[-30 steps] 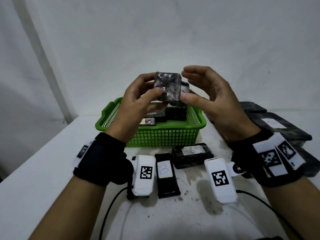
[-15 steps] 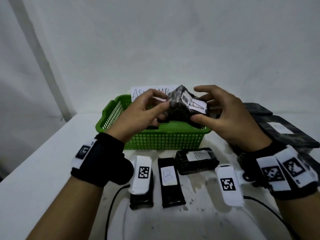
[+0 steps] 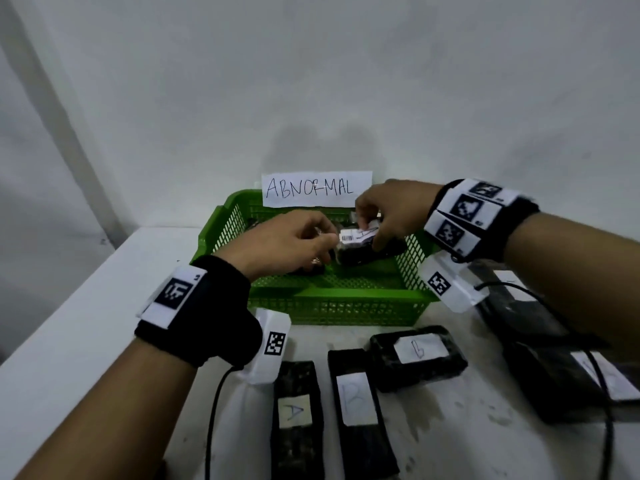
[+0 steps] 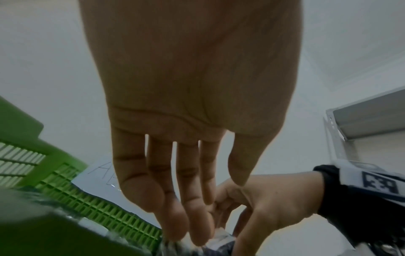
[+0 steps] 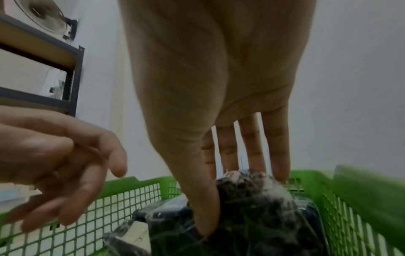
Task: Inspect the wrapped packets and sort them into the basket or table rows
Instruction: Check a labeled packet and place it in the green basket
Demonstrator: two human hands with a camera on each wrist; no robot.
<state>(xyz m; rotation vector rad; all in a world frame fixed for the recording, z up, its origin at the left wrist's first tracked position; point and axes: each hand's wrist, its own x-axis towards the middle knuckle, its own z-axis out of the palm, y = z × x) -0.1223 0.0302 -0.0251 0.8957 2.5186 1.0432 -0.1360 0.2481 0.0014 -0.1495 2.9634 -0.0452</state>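
Packet [image 3: 358, 249] underside hidden; right hand [image 3: 391, 211] grips it.

Both hands [image 3: 294, 240] [image 3: 391, 213] and a packet [image 3: 360, 249] fill the middle of the basket [image 3: 332, 306]. The sign [image 3: 317, 188] blocks its far rim. Three packets [image 3: 356, 393] lie just before its near wall; bare table [image 3: 86, 306] lies to its left.
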